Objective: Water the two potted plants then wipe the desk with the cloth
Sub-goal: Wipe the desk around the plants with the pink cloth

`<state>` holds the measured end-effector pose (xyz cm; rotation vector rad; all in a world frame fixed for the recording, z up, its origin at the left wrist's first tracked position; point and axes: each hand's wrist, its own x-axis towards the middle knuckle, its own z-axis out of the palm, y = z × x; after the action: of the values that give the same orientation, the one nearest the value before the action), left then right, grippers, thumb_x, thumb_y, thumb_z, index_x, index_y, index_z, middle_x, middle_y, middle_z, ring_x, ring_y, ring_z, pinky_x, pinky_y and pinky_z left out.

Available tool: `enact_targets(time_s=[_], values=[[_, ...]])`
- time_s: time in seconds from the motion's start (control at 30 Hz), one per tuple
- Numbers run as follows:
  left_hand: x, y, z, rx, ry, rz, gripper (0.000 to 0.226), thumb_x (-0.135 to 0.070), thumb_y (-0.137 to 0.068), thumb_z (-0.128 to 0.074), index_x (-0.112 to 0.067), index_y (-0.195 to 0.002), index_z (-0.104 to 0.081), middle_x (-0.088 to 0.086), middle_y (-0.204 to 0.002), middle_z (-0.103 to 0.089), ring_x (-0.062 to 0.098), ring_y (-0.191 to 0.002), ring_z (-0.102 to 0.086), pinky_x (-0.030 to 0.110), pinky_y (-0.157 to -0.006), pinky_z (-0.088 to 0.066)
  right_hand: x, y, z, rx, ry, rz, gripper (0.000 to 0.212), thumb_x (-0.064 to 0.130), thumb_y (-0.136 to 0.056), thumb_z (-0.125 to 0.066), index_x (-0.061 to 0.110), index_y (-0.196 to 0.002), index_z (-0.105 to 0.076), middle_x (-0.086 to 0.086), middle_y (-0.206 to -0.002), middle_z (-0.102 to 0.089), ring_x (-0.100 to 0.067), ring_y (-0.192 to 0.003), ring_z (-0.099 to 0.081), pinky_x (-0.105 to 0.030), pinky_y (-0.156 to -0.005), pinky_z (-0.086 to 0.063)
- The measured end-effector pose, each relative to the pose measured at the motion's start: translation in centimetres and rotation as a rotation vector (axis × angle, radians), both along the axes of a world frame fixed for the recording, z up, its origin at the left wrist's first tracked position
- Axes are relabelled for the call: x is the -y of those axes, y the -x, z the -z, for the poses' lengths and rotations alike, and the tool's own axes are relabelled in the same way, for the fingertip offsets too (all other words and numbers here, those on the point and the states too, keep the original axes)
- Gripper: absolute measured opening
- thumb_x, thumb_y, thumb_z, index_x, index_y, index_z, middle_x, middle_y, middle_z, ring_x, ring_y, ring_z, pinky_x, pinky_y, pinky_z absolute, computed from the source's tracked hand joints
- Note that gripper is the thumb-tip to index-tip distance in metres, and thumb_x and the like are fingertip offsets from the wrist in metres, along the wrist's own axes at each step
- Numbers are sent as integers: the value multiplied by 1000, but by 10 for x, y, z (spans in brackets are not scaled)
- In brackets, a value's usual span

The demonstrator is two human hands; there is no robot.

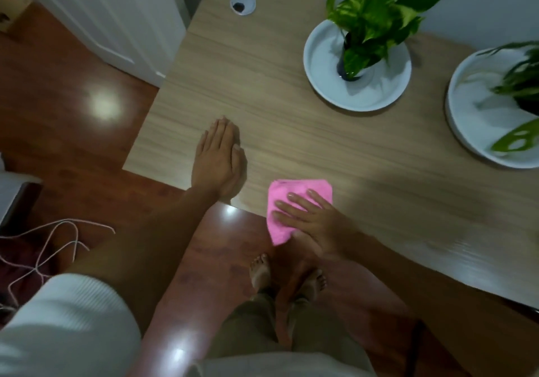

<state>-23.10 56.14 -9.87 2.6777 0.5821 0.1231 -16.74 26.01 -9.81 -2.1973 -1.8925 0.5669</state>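
Pink cloth (284, 210): at the desk's (291, 120) near edge, one corner overhanging.
Your right hand (313, 219): fingers spread flat on it — pressing, no closed grip.
Your left hand (218, 158): flat on the desk.
Plants (379, 21) (522, 85): far right — in white dishes.

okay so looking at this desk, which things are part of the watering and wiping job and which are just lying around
Part of the job:
pink cloth under the right hand
near potted plant
far-right potted plant
desk
left hand, flat on the desk

Just lying about:
white cord on the floor
cable hole in the desk
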Motion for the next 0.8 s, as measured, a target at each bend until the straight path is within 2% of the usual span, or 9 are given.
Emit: enact_targets(time_s=[0.07,0.13,0.2,0.27,0.33,0.4,0.53,0.67,0.8], values=[[18,-11,-5,34,49,35,58,-28,-104,-31,-3,-155,-42,16,-164,-37,29,-154,-32,44,-126,-24,12,-3,-18,-278,43,240,54,47,-113,-23,25,-159,-43,10,-169,-31,-17,-160,-26,-44,-130,-18],[45,-26,-15,91,137,69,53,-29,-105,-34,-2,-147,-52,18,-155,-49,33,-145,-45,43,-122,-33,12,-15,-56,-838,138,644,41,37,-114,-32,24,-148,-51,10,-159,-41,-11,-150,-44,-20,-120,-30],[77,-40,-30,77,323,84,52,-32,-105,-35,-4,-140,-60,16,-143,-60,30,-134,-54,37,-116,-38,22,-39,-81,-1226,136,977,30,22,-112,-42,17,-124,-69,1,-127,-72,-2,-105,-73,-13,-92,-49],[112,-54,-48,31,614,44,47,-36,-101,-44,-5,-123,-72,11,-123,-72,23,-115,-64,36,-106,-44,43,-65,-98,-1448,143,1200,32,24,-108,-48,13,-98,-76,-2,-87,-80,-10,-69,-75,-22,-66,-58],[150,-69,-72,-44,990,-21,38,-37,-94,-56,-5,-93,-76,6,-94,-73,18,-90,-64,41,-91,-47,70,-85,-118,-1533,150,1292,33,30,-104,-53,11,-86,-74,-6,-74,-75,-19,-63,-73,-24,-61,-58],[187,-80,-96,-164,1239,-15,29,-35,-93,-62,-10,-85,-73,5,-85,-69,19,-81,-62,38,-83,-48,99,-100,-133,-1533,141,1319,28,30,-100,-57,11,-84,-72,-6,-71,-70,-20,-64,-71,-25,-63,-57],[253,-98,-118,-354,1263,89,40,-36,-89,-75,2,-99,-73,9,-94,-74,23,-84,-69,31,-80,-53,158,-118,-151,-1586,101,1308,26,36,-88,-66,12,-89,-76,-6,-82,-70,-21,-76,-70,-34,-78,-52],[310,-115,-119,-353,1276,82,17,-27,-96,-71,-12,-99,-63,11,-94,-67,26,-86,-65,32,-73,-54,221,-125,-146,-1776,-50,1294,68,70,-94,-54,12,-120,-76,-17,-116,-73,-33,-113,-68,-42,-105,-50],[362,-126,-119,-352,1203,72,15,-29,-101,-65,-18,-91,-61,-2,-75,-67,18,-68,-64,28,-59,-53,293,-122,-137,-1809,-238,1290,65,64,-98,-47,13,-131,-71,-17,-125,-74,-32,-111,-73,-49,-98,-55]])
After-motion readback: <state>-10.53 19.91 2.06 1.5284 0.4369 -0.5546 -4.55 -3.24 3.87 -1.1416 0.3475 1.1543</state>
